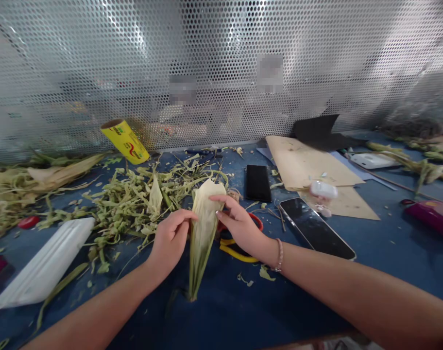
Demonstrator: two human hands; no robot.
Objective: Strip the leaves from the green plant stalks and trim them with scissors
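Note:
A pale green corn husk (201,243) stands on its narrow end in front of me, its wide, torn-looking top spread out. My left hand (171,237) pinches its left edge, thumb and fingers together. On the other side my right hand (241,228) grips the upper right edge, fingers on the husk's face and thumb lower down. Scissors with red and yellow handles (239,253) lie partly hidden beneath my right hand. Just left of the husk spreads a heap of knotted green husk strips (128,204).
A yellow cardboard tube (125,142) leans near the perforated metal screen (221,58). Two phones, one black (258,183) and one pale-edged (316,228), lie right, beside brown paper (309,163). A long white object (48,262) and loose husks (57,177) lie left.

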